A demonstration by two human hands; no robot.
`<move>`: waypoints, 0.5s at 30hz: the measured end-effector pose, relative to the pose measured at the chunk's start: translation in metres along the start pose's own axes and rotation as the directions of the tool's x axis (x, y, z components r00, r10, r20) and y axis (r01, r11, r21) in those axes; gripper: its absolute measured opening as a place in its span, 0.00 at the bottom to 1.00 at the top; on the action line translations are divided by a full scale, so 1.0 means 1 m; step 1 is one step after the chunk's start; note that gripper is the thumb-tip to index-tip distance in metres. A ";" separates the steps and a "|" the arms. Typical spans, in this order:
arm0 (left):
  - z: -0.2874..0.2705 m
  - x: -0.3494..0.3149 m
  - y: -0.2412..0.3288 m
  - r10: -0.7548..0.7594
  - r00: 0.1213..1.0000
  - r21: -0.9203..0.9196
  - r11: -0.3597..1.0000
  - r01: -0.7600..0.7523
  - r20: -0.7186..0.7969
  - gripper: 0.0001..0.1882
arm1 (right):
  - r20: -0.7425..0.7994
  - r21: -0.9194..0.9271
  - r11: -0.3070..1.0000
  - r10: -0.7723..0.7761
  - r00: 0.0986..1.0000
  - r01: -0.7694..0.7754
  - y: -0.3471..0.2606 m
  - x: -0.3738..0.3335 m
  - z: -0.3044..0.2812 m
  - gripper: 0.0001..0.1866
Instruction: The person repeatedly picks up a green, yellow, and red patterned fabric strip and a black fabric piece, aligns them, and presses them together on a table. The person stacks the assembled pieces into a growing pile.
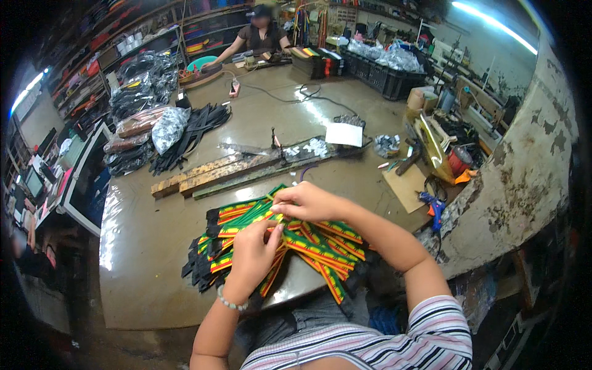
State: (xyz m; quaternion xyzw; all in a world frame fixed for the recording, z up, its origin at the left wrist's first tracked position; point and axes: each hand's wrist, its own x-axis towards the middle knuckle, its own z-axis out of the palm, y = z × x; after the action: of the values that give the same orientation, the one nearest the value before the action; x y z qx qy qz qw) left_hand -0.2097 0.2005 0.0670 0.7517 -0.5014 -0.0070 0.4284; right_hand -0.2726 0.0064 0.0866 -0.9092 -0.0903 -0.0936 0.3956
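A pile of woven straps (324,258), striped green, yellow and red with black ends, is spread over the near edge of the table. Above its middle, my left hand (251,250) pinches one strap between thumb and fingertips, a beaded bracelet at the wrist. My right hand (308,202) is just beyond it to the right, fingers closed on the same part of the strap. The two sets of fingertips nearly meet, and the exact spot they grip is partly hidden.
Wooden bars (216,174) lie across the table beyond the straps, with a white paper (344,134) behind. Black straps and plastic bags (171,129) are heaped at left. A blue glue gun (435,206) is at right. Across the table a person (262,38) sits near a black crate (383,75).
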 end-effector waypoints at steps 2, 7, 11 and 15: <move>0.009 -0.003 0.004 0.075 0.987 0.171 0.984 -0.050 -0.143 0.12 | -0.100 0.007 0.998 0.057 0.993 -0.056 -0.002 0.002 0.001 0.16; 0.031 -0.010 0.012 0.142 0.965 0.294 0.953 -0.073 -0.221 0.10 | -0.112 0.033 0.975 0.221 0.969 -0.218 0.003 0.008 0.005 0.16; 0.036 -0.002 0.008 0.128 0.990 0.330 0.938 -0.103 -0.055 0.09 | 0.062 0.093 0.939 0.325 0.944 -0.330 0.005 0.012 -0.001 0.17; 0.027 0.007 -0.005 -0.114 0.993 -0.453 0.885 0.109 0.016 0.11 | -0.482 -0.408 0.891 -0.026 0.876 -0.198 -0.015 -0.002 -0.003 0.21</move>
State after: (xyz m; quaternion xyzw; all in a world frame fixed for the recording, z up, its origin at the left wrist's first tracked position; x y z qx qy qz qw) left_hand -0.2141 0.1786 0.0498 0.6589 -0.4397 -0.1440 0.5932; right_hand -0.2789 0.0144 0.0988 -0.9273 0.0751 -0.3133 0.1908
